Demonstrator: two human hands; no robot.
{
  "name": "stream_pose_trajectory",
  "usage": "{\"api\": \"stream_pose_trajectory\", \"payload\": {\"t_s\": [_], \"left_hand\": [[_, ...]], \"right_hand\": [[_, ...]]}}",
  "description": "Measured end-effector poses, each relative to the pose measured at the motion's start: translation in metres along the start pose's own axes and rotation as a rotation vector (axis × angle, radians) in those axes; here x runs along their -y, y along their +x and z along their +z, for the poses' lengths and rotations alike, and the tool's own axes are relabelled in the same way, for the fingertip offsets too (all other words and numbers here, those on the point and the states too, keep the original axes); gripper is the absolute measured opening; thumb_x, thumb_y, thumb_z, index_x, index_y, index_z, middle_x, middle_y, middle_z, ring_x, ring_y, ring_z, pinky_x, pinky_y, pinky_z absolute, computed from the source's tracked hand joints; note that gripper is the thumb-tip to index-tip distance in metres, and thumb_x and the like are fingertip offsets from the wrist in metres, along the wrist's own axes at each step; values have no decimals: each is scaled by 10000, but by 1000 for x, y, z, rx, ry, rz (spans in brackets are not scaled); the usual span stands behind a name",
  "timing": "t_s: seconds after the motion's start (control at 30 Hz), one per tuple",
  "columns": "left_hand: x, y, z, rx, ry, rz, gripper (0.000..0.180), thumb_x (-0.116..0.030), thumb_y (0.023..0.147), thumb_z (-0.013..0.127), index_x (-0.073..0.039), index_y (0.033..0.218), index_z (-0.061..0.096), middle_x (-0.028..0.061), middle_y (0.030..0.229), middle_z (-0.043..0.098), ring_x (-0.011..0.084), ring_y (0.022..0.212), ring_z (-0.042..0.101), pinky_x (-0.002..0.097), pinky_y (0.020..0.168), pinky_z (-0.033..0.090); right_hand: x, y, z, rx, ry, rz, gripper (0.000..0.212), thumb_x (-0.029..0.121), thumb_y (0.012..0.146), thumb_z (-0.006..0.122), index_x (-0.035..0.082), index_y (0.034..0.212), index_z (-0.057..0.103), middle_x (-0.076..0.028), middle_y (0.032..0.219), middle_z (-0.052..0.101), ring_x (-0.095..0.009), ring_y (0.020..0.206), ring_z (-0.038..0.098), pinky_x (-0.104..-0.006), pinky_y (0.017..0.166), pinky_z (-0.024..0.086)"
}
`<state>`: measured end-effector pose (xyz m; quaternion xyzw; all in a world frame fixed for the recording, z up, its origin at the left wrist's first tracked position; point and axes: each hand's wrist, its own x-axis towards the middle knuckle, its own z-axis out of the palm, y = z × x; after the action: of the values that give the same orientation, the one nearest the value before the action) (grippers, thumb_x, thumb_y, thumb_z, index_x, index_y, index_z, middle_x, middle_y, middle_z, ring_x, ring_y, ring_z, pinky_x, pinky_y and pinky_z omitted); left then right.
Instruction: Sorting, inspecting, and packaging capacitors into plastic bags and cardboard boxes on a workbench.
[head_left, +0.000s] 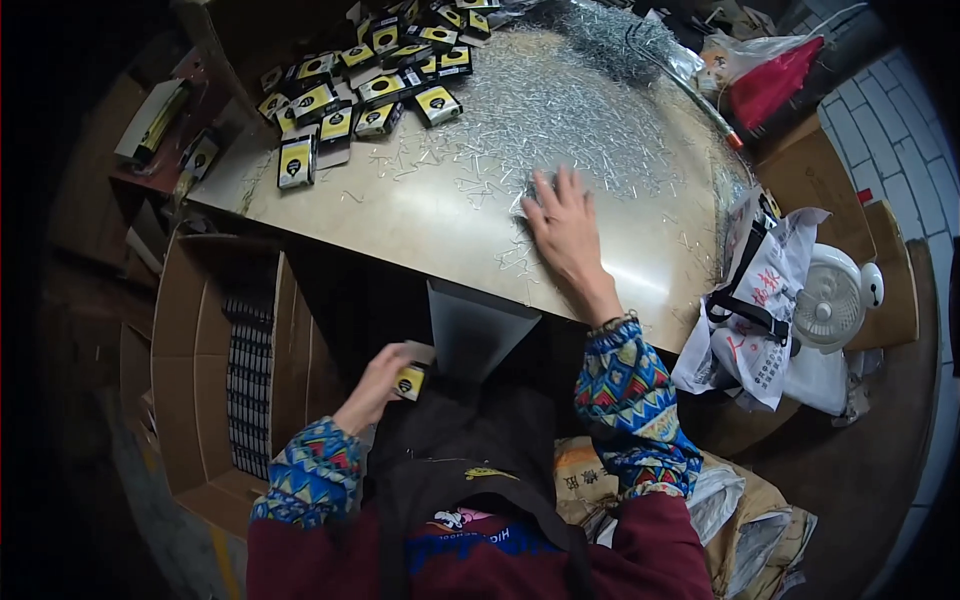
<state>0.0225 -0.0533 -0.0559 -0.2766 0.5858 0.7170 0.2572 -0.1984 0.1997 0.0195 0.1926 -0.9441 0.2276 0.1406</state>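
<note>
Low in front of my lap, my left hand grips a small black-and-yellow cardboard box with its pale flap raised. My right hand lies palm down on the worktable, fingers spread, its fingertips at the near edge of a wide layer of small bent silver metal pins. A few loose pins lie beside it. Between my hands, a grey metal chute hangs below the table's front edge. Many more black-and-yellow boxes are heaped at the table's far left, some with flaps up.
At my left stands an open brown carton with a stacked row of dark boxes. A white fan and a printed white bag sit by the table's right edge. A pink-red bag lies at far right.
</note>
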Motion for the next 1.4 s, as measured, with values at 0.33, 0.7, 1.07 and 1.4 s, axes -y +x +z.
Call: {"api": "stream_pose_trajectory", "payload": {"t_s": [0.33, 0.7, 1.07, 1.4], "left_hand": [[31, -1, 59, 81, -329, -108, 174, -65, 901, 505, -93, 1068, 546, 11, 947, 566, 117, 850, 581, 325, 710, 566], [37, -10, 67, -17, -353, 2, 181, -137, 853, 531, -71, 1016, 576, -19, 872, 560, 50, 708, 458, 199, 571, 355], [58, -23, 49, -192, 779, 634, 870, -116, 712, 717, -12, 1440, 252, 217, 1232, 518, 404, 1123, 539, 427, 914, 477], [28, -46, 50, -343, 764, 1030, 737, -104, 683, 764, -67, 1306, 370, 217, 1245, 520, 423, 1033, 599, 433, 778, 546]], "right_hand": [[86, -71, 14, 53, -88, -82, 459, 275, 987, 478, 1, 1356, 462, -272, 1415, 416, -416, 1345, 363, -514, 1113, 275], [97, -109, -64, 183, 469, 60, 331, -127, 786, 484, 15, 1020, 672, -134, 994, 678, -306, 956, 629, -345, 838, 495], [111, -184, 10, 480, 554, -173, 343, -65, 773, 596, -5, 1109, 628, -167, 1118, 630, -347, 990, 618, -395, 815, 532], [121, -194, 16, 85, 631, -147, 273, 18, 760, 743, -26, 1024, 690, -214, 1100, 658, -317, 893, 683, -331, 754, 559]]}}
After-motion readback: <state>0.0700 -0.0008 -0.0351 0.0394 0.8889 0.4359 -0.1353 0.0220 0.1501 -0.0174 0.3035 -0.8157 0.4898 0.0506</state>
